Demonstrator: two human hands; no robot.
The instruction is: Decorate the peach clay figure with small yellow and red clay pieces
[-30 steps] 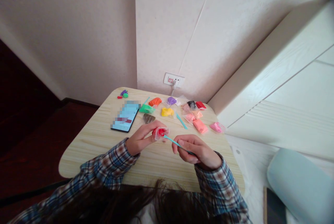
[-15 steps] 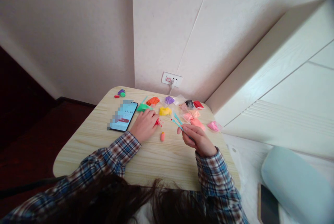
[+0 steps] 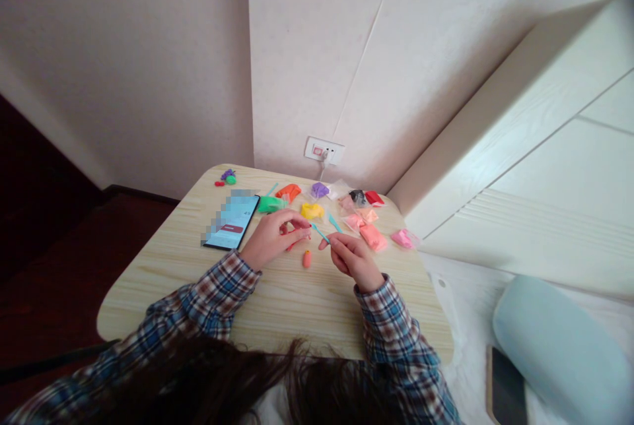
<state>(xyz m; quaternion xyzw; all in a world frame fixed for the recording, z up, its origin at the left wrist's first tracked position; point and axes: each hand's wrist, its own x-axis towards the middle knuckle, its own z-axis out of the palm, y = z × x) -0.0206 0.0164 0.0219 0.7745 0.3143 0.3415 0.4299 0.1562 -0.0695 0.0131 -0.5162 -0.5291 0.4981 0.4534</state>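
Note:
My right hand (image 3: 352, 259) is closed around a thin light-blue modelling tool (image 3: 321, 233), its tip pointing left. At that tip, thumb and forefinger of my left hand (image 3: 275, 235) come together on a tiny bit of red clay. Beneath my left hand lies the bag of red clay (image 3: 289, 248), mostly covered by the fingers. Just in front of the hands a small orange clay piece (image 3: 307, 259) with a yellow top is on the table.
Bags of green (image 3: 270, 204), orange (image 3: 288, 192), yellow (image 3: 312, 211), purple (image 3: 319, 189) and coral clay (image 3: 372, 237) lie along the table's back. A phone (image 3: 232, 222) is at left; small clay shapes (image 3: 228, 178) sit behind it. Another blue tool (image 3: 335, 222) lies behind my right hand.
My left hand set the red clay bag down on the table, then rose to the tool's tip. My right hand drew the tool out of the bag with red clay on it.

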